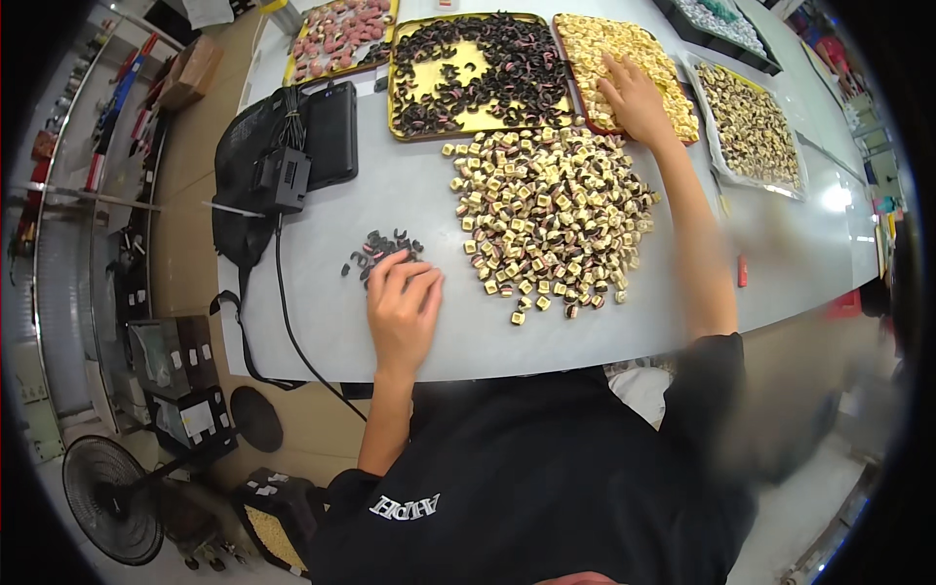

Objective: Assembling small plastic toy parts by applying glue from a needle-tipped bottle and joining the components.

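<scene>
My left hand (402, 314) rests on the table at the edge of a small heap of black curved pieces (390, 242), some with pink sides. Its fingers are stretched out and slightly apart. Farther off, my right hand (636, 99) reaches over a red-rimmed tray of cream-coloured small pieces (604, 49), fingers spread and their tips among the pieces. Between the two arms spreads a large pile of small cube-like pieces (556, 214), cream on their faces with black and pink sides. A yellow tray (470, 52) of black curved pieces lies behind that pile.
A tray of pink pieces (341, 34) stands at the far left. Right of my arm lies a white-lined tray of cubes (751, 127). A black bag (244, 175) with a black box (332, 135) and a cable (283, 302) occupies the table's left. A small red object (743, 271) lies right.
</scene>
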Motion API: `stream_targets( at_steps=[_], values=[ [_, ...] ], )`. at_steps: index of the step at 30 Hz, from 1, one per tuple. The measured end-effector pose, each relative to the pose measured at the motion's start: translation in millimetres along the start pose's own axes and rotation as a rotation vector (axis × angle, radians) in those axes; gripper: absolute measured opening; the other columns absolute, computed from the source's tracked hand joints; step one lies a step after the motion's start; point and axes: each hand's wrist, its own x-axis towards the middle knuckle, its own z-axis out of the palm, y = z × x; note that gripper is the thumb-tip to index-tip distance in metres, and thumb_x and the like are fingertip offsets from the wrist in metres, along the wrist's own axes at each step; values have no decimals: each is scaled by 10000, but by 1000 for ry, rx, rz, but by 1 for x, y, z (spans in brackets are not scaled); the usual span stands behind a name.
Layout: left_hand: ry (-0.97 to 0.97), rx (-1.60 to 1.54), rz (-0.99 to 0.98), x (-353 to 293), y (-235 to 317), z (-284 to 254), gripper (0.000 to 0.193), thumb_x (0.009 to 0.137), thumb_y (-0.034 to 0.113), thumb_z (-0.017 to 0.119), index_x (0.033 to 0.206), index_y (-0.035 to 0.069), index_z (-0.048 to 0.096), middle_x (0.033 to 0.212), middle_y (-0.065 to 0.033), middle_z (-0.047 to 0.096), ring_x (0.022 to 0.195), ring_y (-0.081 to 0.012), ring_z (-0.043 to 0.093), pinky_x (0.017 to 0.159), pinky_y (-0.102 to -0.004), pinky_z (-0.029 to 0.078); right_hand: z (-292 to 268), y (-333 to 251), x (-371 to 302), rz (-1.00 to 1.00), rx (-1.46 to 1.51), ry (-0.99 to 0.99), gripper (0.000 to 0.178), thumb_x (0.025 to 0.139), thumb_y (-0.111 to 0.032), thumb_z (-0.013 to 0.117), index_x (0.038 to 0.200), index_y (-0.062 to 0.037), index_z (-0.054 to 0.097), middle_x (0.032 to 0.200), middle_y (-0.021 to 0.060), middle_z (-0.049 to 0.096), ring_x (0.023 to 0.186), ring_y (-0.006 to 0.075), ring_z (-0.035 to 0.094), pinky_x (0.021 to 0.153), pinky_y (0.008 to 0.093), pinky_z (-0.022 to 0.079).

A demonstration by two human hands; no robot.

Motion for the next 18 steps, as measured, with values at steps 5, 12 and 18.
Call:
stream_targets(
  at_steps=[5,12,18],
  values=[
    [124,62,-76,1,-1,-3,117,685,3,686,783,54,648,879,-36,616,999,-270,516,842,-367,433,-5,11,1,77,69,-67,547,919,-436,391,1372,-135,333,1359,262,341,1262,388,330,1037,409,274],
    [138,37,-85,4,-1,-3,117,692,0,677,792,50,644,891,-40,616,1004,-278,512,849,-367,428,-6,-26,15,79,-97,51,624,897,-514,392,1385,-136,304,1384,229,322,1301,364,281,1062,437,226],
    [131,23,-94,4,3,-3,109,700,6,676,795,49,643,901,-40,617,1013,-278,508,853,-370,425,3,-25,40,136,-187,-27,637,884,-521,414,1387,-147,294,1402,203,304,1315,359,256,1064,471,208]
  ],
)
